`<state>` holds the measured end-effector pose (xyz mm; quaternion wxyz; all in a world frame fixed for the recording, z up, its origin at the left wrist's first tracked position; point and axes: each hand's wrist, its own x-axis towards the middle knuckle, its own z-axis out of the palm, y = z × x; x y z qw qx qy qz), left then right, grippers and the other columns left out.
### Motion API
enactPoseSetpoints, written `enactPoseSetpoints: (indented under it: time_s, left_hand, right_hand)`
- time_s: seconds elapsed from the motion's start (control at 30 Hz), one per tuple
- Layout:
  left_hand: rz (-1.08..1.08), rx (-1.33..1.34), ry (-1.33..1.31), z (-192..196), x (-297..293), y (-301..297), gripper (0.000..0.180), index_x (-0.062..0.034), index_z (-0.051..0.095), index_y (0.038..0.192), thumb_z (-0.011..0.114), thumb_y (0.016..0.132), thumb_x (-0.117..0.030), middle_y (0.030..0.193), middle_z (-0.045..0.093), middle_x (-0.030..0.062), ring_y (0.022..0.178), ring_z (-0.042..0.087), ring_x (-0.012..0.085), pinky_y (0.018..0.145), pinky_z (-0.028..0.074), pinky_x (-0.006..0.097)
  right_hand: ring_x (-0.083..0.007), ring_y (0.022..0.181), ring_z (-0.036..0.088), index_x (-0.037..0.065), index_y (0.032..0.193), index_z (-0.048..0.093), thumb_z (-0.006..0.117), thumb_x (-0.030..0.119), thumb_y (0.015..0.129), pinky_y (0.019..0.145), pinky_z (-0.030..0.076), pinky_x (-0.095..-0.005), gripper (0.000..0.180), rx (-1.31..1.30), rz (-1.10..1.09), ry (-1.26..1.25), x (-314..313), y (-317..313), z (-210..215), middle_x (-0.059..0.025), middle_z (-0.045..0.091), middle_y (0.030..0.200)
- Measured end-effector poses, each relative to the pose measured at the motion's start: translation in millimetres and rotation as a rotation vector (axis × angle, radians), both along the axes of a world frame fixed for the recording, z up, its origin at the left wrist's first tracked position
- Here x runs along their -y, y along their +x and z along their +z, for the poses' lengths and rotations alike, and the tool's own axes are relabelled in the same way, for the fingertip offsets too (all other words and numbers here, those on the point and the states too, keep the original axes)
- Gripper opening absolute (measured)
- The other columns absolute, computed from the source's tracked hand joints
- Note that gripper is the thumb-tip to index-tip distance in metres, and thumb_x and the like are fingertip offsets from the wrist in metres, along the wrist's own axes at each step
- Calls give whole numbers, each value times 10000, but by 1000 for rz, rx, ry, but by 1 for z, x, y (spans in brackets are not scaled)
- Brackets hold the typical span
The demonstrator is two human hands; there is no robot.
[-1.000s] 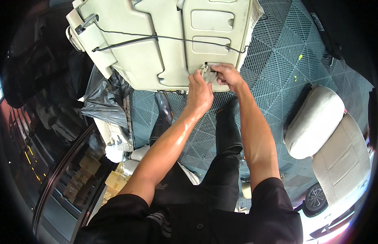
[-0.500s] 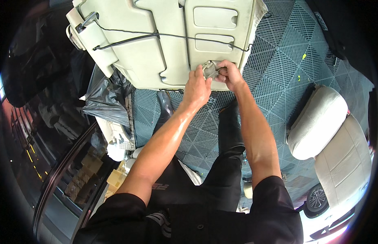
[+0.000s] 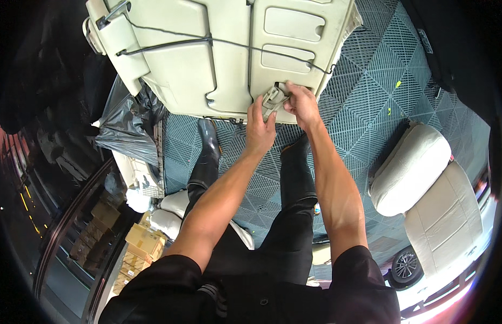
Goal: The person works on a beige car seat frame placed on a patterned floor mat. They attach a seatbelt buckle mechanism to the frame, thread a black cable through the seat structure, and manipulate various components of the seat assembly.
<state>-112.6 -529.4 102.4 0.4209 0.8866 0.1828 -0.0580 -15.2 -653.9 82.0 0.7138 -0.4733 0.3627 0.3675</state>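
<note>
A small beige plastic fitting (image 3: 273,100) with a slot in it sits between my two hands, over the lower right part of a cream seat-back panel (image 3: 229,70). My left hand (image 3: 259,128) grips its near left side between thumb and fingers. On the other side, my right hand (image 3: 303,106) is closed, its thumb and index finger at the fitting's upper right edge. A dark opening in the panel shows just behind the fitting. Whether the fitting is still joined to the panel is hidden by my fingers.
A black cord (image 3: 229,41) stretches across the panel to a hook on its right edge. Black plastic bags (image 3: 129,127) lie at the left, with cardboard boxes (image 3: 146,241) nearer me. A light-covered seat (image 3: 413,167) lies on the right over teal floor grating (image 3: 364,121).
The fitting has been tilted, so its slotted face now shows. My left fingers have shifted lower along it. The view has moved slightly, with floor objects shifting left.
</note>
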Motion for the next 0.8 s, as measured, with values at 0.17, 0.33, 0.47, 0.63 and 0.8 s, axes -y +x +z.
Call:
enactPoseSetpoints:
  time_s: [0.17,0.33,0.47,0.63,0.8]
  left_hand:
    - [-24,79,-55,4,-11,6,529,17,428,1369,646,918,-153,1203,553,255,1098,565,410,932,467,454]
    - [-28,51,-84,10,-10,10,509,4,453,1350,652,897,-117,1192,559,253,1086,575,420,916,477,457]
    - [6,51,-130,2,-11,6,499,1,468,1325,666,892,-145,1188,575,245,1093,583,393,927,468,450]
    - [46,-21,-87,-20,-10,-9,515,26,422,1307,659,914,-207,1133,615,241,1045,629,334,873,501,427]
    - [347,-235,-254,-36,25,-21,527,36,385,1240,650,931,-298,996,666,209,798,672,258,768,533,376]
  right_hand:
    - [-92,518,445,66,818,549,602,318,983,499,377,-250,305,118,-147,109,-1,-16,-10,40,418,590]
    - [-99,528,449,43,834,559,592,218,982,503,377,-246,231,206,-115,54,-4,-19,-13,18,461,621]
    - [-102,532,457,24,863,569,586,183,968,497,383,-254,191,166,-68,-87,-15,-16,-3,8,475,628]
    - [-113,516,463,16,882,573,554,150,962,481,399,-256,157,-29,-374,96,-19,-13,5,-1,483,639]
    - [-96,519,464,51,867,568,569,142,955,460,398,-255,126,22,-154,-218,-12,-3,0,8,468,619]
